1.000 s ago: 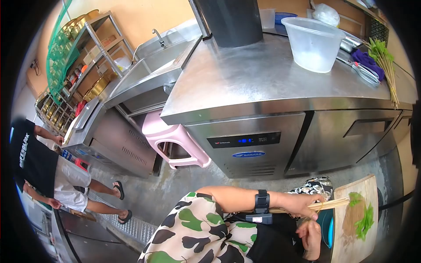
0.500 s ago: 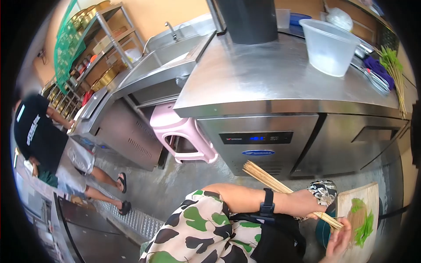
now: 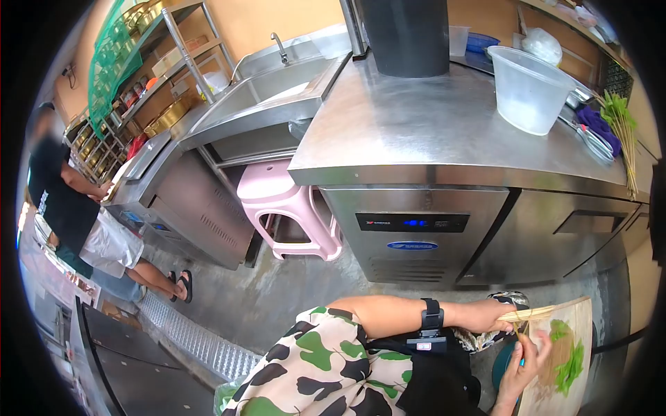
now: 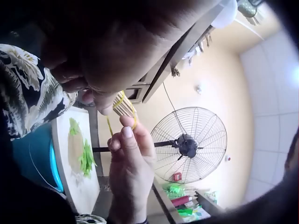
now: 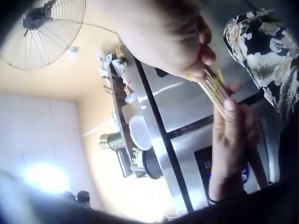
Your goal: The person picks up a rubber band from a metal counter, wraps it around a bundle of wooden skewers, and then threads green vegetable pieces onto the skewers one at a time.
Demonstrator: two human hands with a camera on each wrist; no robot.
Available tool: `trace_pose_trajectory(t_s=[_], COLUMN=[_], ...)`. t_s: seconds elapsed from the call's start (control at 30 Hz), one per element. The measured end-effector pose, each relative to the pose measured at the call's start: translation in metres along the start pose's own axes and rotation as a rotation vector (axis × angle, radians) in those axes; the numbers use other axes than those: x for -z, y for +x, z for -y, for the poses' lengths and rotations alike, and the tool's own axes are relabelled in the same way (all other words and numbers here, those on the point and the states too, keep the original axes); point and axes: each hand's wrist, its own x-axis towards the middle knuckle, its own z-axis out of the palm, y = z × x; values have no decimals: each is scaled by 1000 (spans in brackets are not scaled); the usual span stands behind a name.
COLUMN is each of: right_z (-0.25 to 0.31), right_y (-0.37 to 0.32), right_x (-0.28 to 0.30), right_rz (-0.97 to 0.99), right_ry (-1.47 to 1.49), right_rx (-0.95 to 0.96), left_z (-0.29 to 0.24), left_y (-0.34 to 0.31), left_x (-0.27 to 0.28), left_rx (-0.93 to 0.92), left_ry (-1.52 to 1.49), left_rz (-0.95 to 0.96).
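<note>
My left hand (image 3: pixel 479 316) grips a bundle of thin pale sticks (image 3: pixel 538 313), whose ends point over the wooden board. A yellow rubber band (image 5: pixel 216 89) is looped round the sticks close to the left fingers. Just beside it, my right hand (image 3: pixel 522 366) pinches a stretched part of the band between thumb and fingers. From the left wrist view, the band (image 4: pixel 134 120) runs from the sticks to the right fingertips. Chopped green leaves (image 3: pixel 570 367) lie on the cutting board (image 3: pixel 584 320) under and beyond the hands.
A teal bucket (image 3: pixel 499 367) stands beside the board. Ahead is a steel counter (image 3: pixel 416 132) with a clear plastic tub (image 3: pixel 531 97), scissors (image 3: pixel 590 142) and leafy skewers (image 3: pixel 624 139). A pink stool (image 3: pixel 284 208) stands under it; a person (image 3: pixel 66 187) stands far left.
The stick bundle first swung its long end left towards the cabinet, then turned back over the board. My right hand has risen to the bundle and pulls at the band. The person at left has shifted.
</note>
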Motion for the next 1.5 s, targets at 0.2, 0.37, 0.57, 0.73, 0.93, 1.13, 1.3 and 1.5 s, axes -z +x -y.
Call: trace_pose_trajectory(t_s=[0.2,0.37,0.57,0.73,0.93,1.13,1.3,1.5], right_z=[3,-50,-35,-41,8,23,-52,-53], right_y=[-17,-33,-6,-8,5,11,-35,-85], right_x=[-12,8,41,42,61,19,3,44], right_rz=[521,-349,-273,-106,186,412,409,-321], right_ry=[792,1919,1909,1574,1026,-22,96,128], right_rx=[-592,-794,-566,-485,-454,-124,-442,-678], left_z=[-12,-30,-53,-39,-21,-5,-25,-90], left_y=[14,14,9,-3,-16,1,38,68], left_x=[-4,3,11,6,2,-23,-47,-46], left_rx=[-49,-158,-318,-177,-89,-114,-598,-1004], left_ry=[-269,-212,297,515,627,825,730,352], left_rz=[-147,-5,109,79,204,392,98,-25])
